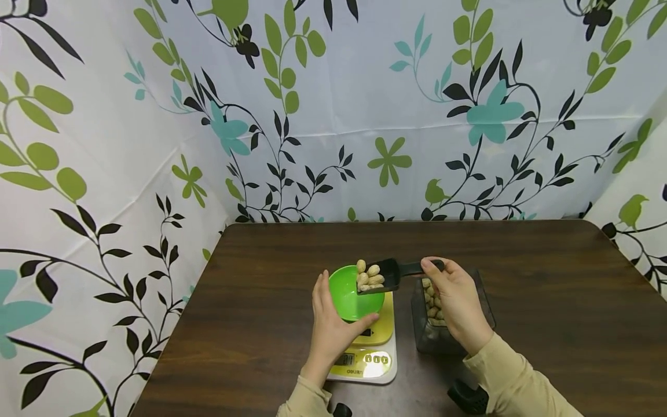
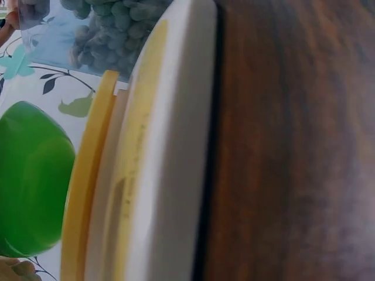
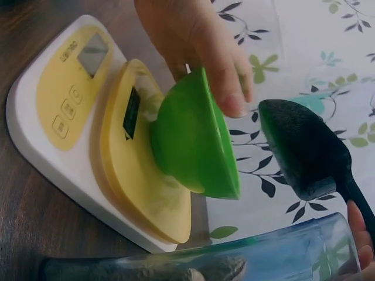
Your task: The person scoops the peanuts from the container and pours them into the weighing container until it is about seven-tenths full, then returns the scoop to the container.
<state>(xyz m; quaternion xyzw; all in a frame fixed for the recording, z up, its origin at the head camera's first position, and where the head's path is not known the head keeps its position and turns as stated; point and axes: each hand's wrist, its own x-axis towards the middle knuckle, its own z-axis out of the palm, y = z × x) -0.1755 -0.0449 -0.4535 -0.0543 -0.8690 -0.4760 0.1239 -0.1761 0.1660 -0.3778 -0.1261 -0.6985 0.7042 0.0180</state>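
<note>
A green bowl (image 1: 344, 298) sits on the yellow plate of a white kitchen scale (image 3: 64, 178). My left hand (image 1: 336, 333) holds the bowl, fingers along its left side and thumb at the near rim. With thumb and fingertips my right hand (image 1: 461, 304) grips the handle of a black scoop (image 1: 392, 275). Several unshelled peanuts (image 1: 370, 277) lie in the scoop, whose front edge overhangs the right part of the bowl. Seen from the right wrist, the scoop (image 3: 302, 146) is above the bowl's opening with its underside showing.
A clear, dark-looking bin (image 1: 432, 339) of peanuts stands right of the scale, beneath my right hand. The wooden table (image 1: 250, 324) extends to both sides. Behind it hangs a leaf-patterned cloth (image 1: 354, 116). Black wrist straps show near both sleeves.
</note>
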